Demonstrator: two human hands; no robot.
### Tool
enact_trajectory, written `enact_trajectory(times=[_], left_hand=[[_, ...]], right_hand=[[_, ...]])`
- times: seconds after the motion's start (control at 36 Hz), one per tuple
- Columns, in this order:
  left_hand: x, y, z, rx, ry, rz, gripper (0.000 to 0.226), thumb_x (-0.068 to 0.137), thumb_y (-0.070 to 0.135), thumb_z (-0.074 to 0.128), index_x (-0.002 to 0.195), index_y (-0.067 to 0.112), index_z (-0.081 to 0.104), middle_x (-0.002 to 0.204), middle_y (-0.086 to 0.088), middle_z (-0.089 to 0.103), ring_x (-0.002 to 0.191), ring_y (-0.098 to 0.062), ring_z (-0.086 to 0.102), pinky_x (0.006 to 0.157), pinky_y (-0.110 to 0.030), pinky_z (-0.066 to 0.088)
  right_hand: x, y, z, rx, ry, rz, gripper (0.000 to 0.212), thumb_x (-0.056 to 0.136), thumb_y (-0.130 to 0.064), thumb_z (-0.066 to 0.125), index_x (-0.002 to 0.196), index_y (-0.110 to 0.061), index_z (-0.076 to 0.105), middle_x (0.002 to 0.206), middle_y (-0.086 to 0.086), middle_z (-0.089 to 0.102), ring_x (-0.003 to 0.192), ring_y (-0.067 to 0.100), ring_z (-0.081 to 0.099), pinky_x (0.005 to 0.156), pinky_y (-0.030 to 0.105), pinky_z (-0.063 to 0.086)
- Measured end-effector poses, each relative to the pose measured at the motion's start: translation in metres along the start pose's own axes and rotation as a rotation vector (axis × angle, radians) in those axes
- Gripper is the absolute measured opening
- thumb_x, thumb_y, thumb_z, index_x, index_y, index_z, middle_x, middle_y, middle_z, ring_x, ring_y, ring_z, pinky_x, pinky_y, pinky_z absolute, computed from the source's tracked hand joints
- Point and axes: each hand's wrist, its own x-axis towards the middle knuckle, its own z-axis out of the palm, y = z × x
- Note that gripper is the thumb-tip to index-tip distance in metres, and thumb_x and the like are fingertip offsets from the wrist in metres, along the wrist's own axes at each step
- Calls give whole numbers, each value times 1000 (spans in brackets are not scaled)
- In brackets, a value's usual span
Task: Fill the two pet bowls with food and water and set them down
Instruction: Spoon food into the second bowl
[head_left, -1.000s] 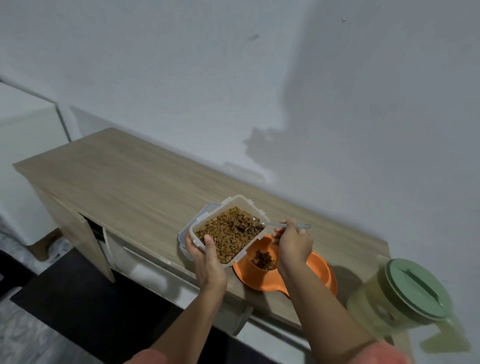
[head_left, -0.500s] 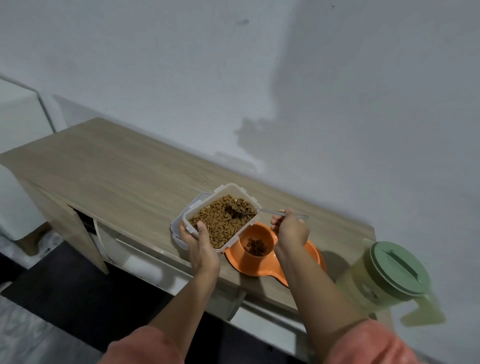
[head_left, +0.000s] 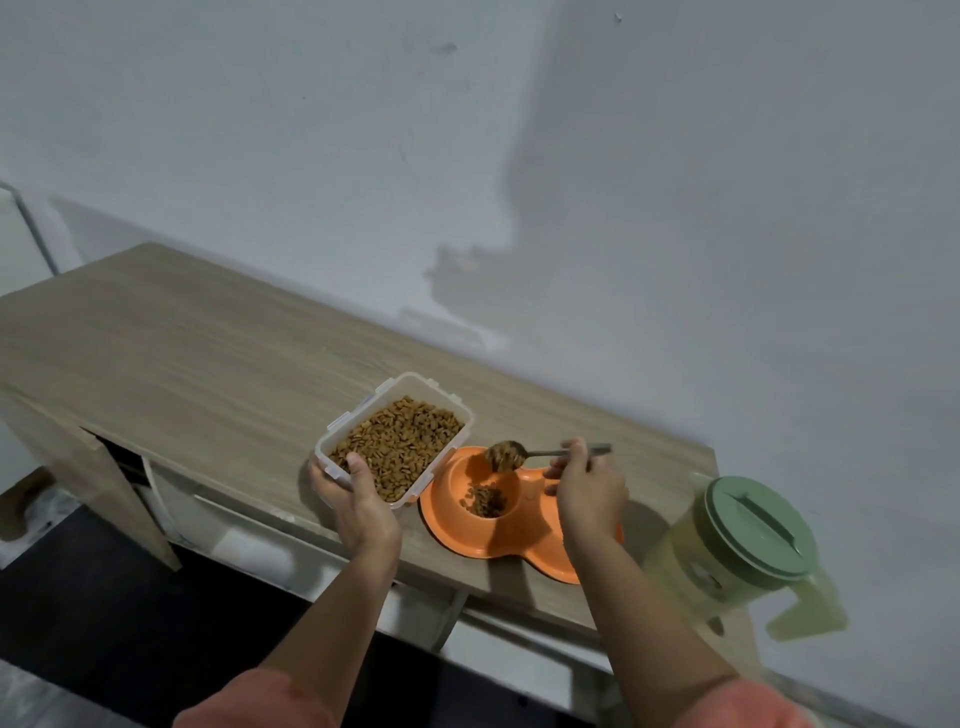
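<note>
The orange double pet bowl (head_left: 467, 530) sits at the front edge of the desk (head_left: 182, 353), toward its right end, with a small heap of kibble (head_left: 485, 500) in its left well; my arm hides most of the right well. My right hand (head_left: 589, 486) pinches the handle of a spoon (head_left: 545, 453), its loaded scoop over that left well. My left hand (head_left: 358, 504) grips the near corner of the clear food container (head_left: 397, 441), which touches the bowl's left rim, apparently slightly lifted. A green-lidded pitcher (head_left: 748, 545) stands at the desk's right end.
</note>
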Motion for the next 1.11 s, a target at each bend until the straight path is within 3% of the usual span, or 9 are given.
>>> enact_trajectory(times=[0.11,0.19,0.31,0.44,0.56,0.69,0.81,0.92,1.11], left_hand=[[1,-3,1,-2,-12,4,70,90,45,42,151,23,16,151,-13,26,127,-35,45,94,-40,44],[0,-3,1,-13,-32,-6,76,83,50,41,151,26,16,152,-9,25,126,-33,45,99,-50,46],[-2,-4,0,-25,-55,-29,71,84,52,42,148,33,16,152,-5,25,127,-34,46,98,-58,46],[-9,0,3,-17,-43,-3,56,102,28,39,151,20,15,153,-7,23,123,-23,43,96,-37,43],[-16,8,3,29,-72,44,52,103,23,37,150,15,17,149,-6,26,129,-24,39,91,-28,37],[-15,12,2,-16,-139,44,65,94,42,42,150,20,17,146,-12,33,122,-25,46,95,-38,44],[-17,12,0,-83,-183,18,65,95,44,45,150,24,17,148,-17,34,123,-23,46,106,-49,41],[-15,12,-1,-94,-245,-13,90,69,69,48,147,38,17,153,-14,30,132,-29,44,108,-56,38],[-12,15,0,-92,-198,2,70,91,52,45,149,29,15,152,-12,29,132,-28,42,107,-48,40]], right_hand=[[-3,12,4,-238,-119,-267,31,97,-29,51,79,-11,69,62,-2,66,59,22,68,74,40,55],[-6,2,4,-110,-27,-346,23,97,-27,51,83,-17,67,66,-4,65,61,22,67,66,37,57],[-12,-24,6,87,27,-386,22,98,-23,48,83,-17,64,65,-2,61,52,9,59,44,14,47],[-20,-34,20,71,-80,-413,27,98,-24,49,74,-34,58,65,-4,62,59,15,64,59,39,56],[-20,-26,32,-109,-142,-471,33,98,-27,48,70,-16,63,65,5,66,64,24,65,67,48,54],[-23,-24,44,-74,-156,-320,36,98,-26,46,63,-33,56,64,1,66,67,27,67,69,49,55],[-23,-27,45,3,-151,-68,43,100,-25,43,63,-11,60,57,4,63,47,21,58,56,34,50],[-26,-25,46,75,-82,43,42,100,-25,42,73,-2,63,57,5,64,44,18,57,53,30,48],[-28,-29,46,97,1,73,42,100,-29,41,80,-2,65,59,6,65,44,16,57,49,26,46]])
